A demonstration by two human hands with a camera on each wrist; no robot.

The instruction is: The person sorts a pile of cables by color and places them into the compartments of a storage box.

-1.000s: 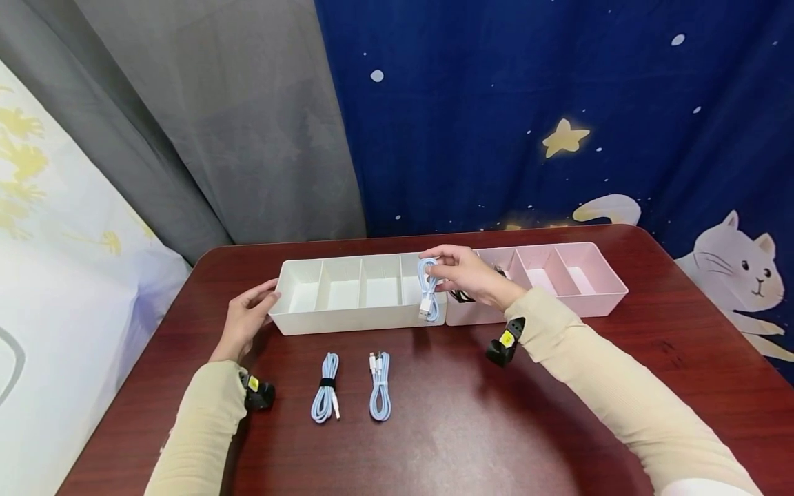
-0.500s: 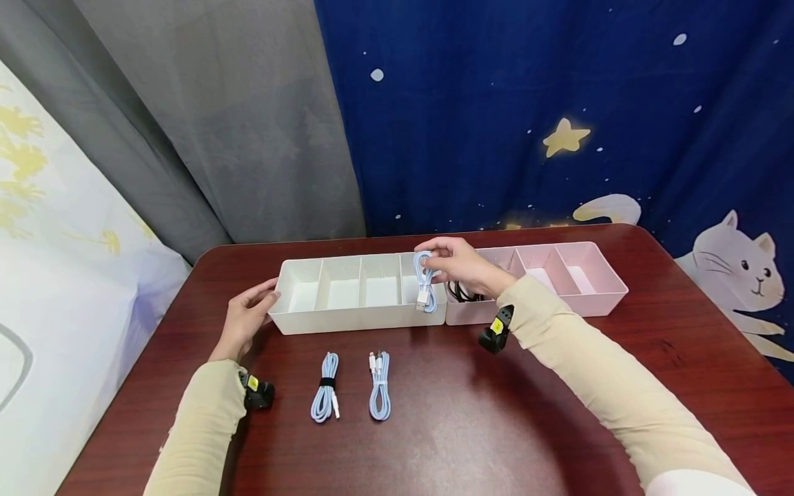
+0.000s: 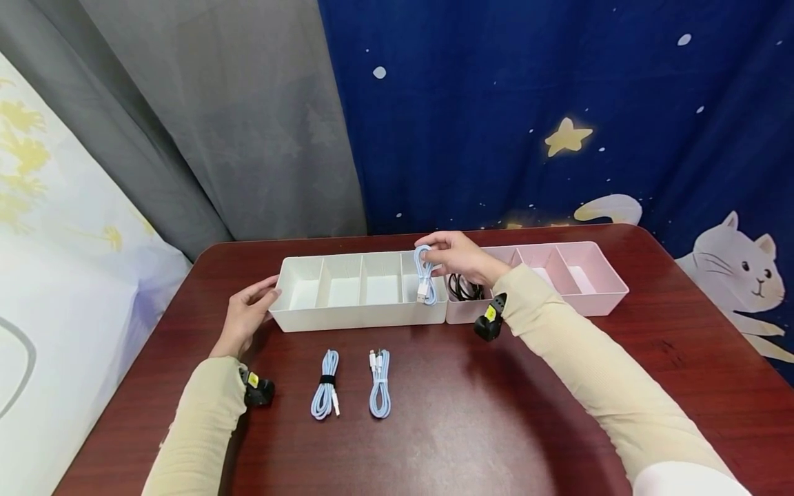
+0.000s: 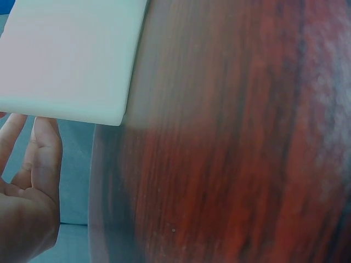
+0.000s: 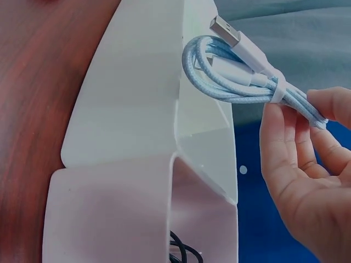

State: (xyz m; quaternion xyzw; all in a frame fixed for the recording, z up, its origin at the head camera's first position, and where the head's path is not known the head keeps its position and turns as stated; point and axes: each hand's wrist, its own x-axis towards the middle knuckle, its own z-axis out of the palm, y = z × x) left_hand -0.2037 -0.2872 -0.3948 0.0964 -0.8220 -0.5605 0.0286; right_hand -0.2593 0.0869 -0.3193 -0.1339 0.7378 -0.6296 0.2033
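My right hand (image 3: 460, 257) pinches a coiled light-blue USB cable (image 5: 236, 82) at one end of its loop. The bundle, bound with a white tie, hangs over the rightmost compartment of the white divided organizer box (image 3: 347, 318). Its metal plug points away from the hand in the right wrist view. With fingers extended, my left hand (image 3: 244, 318) touches the left end of the white box. On the table in front lie two more light-blue cables: one with a black strap (image 3: 325, 384), the other (image 3: 380, 386) with a white tie.
A pink divided box (image 3: 598, 304) stands end to end with the white one. Black cable (image 3: 465, 288) lies in its leftmost compartment. Both sit near the far side of the dark red wooden table (image 3: 459, 413), with curtains behind.
My right hand has moved slightly left and farther back with the cable, over the white box's right compartment. The left hand stays at the box's end.
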